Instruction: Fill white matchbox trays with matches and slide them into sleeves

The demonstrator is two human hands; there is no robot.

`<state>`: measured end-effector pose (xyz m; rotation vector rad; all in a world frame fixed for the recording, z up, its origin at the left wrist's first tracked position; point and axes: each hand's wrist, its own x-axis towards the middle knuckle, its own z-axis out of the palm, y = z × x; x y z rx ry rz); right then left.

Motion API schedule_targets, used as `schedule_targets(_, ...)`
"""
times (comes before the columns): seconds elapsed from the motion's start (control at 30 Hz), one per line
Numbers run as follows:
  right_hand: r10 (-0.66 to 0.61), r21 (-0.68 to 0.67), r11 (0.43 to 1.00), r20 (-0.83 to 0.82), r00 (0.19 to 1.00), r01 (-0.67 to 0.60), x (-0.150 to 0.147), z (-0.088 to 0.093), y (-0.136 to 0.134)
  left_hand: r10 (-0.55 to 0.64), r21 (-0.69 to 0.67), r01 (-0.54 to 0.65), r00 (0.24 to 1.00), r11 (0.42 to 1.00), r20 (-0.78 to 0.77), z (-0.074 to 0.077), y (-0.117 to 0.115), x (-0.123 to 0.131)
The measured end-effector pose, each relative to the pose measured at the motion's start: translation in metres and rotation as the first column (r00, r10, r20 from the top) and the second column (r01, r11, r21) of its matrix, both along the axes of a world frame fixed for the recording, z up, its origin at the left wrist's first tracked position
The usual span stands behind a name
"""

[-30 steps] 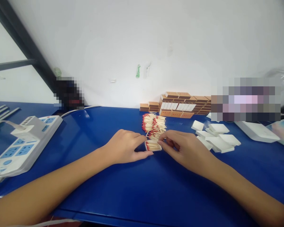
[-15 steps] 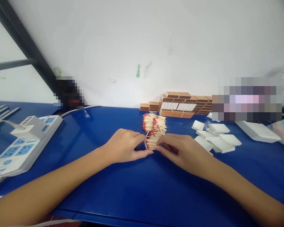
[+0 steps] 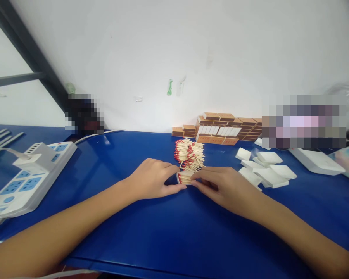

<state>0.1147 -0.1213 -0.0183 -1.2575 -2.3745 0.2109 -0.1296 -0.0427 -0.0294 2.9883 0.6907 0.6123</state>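
A small white matchbox tray with red-tipped matches in it lies on the blue table between my hands. My left hand grips the tray's left end, thumb at the near side and fingers at the far side. At the right end, my right hand has its thumb and fingers closed on the tray or the matches in it; its fingers cover the exact contact. Just beyond the tray sits a heap of loose matches, heads mostly to the left.
Brown matchboxes are stacked against the wall. Several white empty trays lie in a pile to the right, near a white flat box. A power strip with a plugged-in cable stands at the left.
The hands and the tray have barely moved. My right fingers have shifted slightly over the tray's right end.
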Motion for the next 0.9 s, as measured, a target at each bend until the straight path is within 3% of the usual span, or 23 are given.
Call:
schedule_targets(0.27, -0.005, -0.079, 0.997, 0.034, 0.999, 0.007, 0.0006, -0.0010, -0.0002, 0.009, -0.009, -0.010, 0.998, 1.000, -0.067, 0.0013, -0.0009, 0.0010)
schedule_targets(0.9, 0.005, -0.068, 0.998, 0.026, 1.000, -0.003, 0.0015, -0.0038, 0.0006, 0.007, -0.010, -0.008, 0.996, 1.000, -0.085, 0.0007, -0.0011, 0.0006)
